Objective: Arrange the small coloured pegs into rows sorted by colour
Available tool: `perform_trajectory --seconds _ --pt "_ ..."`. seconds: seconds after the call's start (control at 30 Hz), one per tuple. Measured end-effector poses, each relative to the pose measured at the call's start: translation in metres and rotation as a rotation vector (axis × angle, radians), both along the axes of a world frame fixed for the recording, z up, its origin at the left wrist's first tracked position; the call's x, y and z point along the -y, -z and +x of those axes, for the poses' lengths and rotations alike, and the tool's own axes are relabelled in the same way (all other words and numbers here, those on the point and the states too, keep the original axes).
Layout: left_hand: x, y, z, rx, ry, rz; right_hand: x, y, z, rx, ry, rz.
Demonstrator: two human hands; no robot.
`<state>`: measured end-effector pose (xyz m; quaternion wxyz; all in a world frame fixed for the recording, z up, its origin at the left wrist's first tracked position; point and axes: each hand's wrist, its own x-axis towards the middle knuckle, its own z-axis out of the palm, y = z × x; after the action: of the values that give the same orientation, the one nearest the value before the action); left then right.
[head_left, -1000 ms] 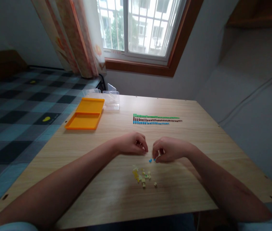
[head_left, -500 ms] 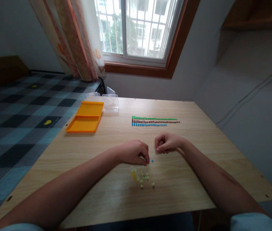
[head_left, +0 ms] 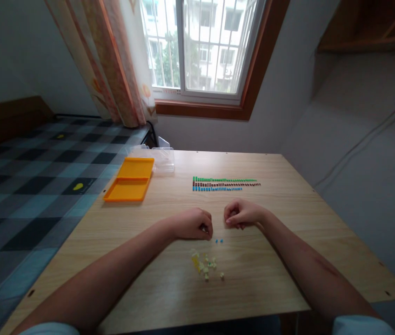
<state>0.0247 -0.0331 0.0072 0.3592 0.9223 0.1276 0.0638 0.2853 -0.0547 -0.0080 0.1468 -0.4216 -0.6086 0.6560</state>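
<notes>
My left hand (head_left: 194, 224) rests low over the table with its fingers curled and the fingertips pinched together. Just right of those fingertips lie two tiny blue blocks (head_left: 216, 241), side by side and apart from the hand. Across a small gap, my right hand (head_left: 242, 214) is closed, its fingers folded inward and its side on the wood. Whatever either hand may hold is hidden inside the fingers. Nearer to me lies a loose group of small pale yellow blocks (head_left: 206, 270), with a stronger yellow piece (head_left: 196, 263) at its left and a speck of green among them.
Beyond my hands run neat rows of tiny blocks: green (head_left: 225, 180), brown (head_left: 225, 184) and blue (head_left: 218, 189). An open orange case (head_left: 127, 189) and clear plastic boxes (head_left: 164, 160) stand at the table's (head_left: 270, 260) back left. A checked bed (head_left: 40, 186) adjoins on the left.
A second blue block now shows beside the first. My left hand has drawn slightly left, away from it. My right hand stays nearly in place; the whole view has tilted up a little.
</notes>
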Motion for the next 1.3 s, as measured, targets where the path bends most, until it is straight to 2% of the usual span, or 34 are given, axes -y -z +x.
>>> perform_trajectory --seconds 0.1,0.23,0.4,0.57,0.73,0.83,1.0,1.17,1.3 --pt "-0.003 0.002 -0.002 -0.004 -0.040 0.043 0.000 0.000 -0.001 0.005 0.009 0.003" --pt "-0.002 0.005 -0.003 0.011 -0.124 0.097 0.000 0.008 -0.002 -0.033 0.057 0.085" --pt "-0.001 0.006 -0.001 -0.015 -0.204 0.107 -0.001 0.017 -0.003 -0.056 0.068 0.127" --pt "-0.001 0.007 0.002 -0.048 -0.267 0.114 -0.002 0.019 -0.005 -0.059 0.078 0.139" --pt "0.001 0.010 0.004 -0.038 -0.325 0.131 -0.001 0.017 -0.009 -0.076 0.115 0.235" --pt "0.002 0.011 0.004 0.007 -0.348 0.122 0.001 0.015 -0.013 -0.043 0.108 0.385" --pt "-0.003 0.012 0.000 0.096 -0.428 0.089 0.005 0.010 -0.021 0.076 0.019 0.789" --pt "-0.013 0.013 -0.006 0.191 -0.548 0.123 0.011 0.012 -0.030 0.212 -0.051 0.951" --pt "-0.017 0.013 -0.008 0.195 -0.553 0.153 0.013 0.011 -0.034 0.269 -0.067 0.995"
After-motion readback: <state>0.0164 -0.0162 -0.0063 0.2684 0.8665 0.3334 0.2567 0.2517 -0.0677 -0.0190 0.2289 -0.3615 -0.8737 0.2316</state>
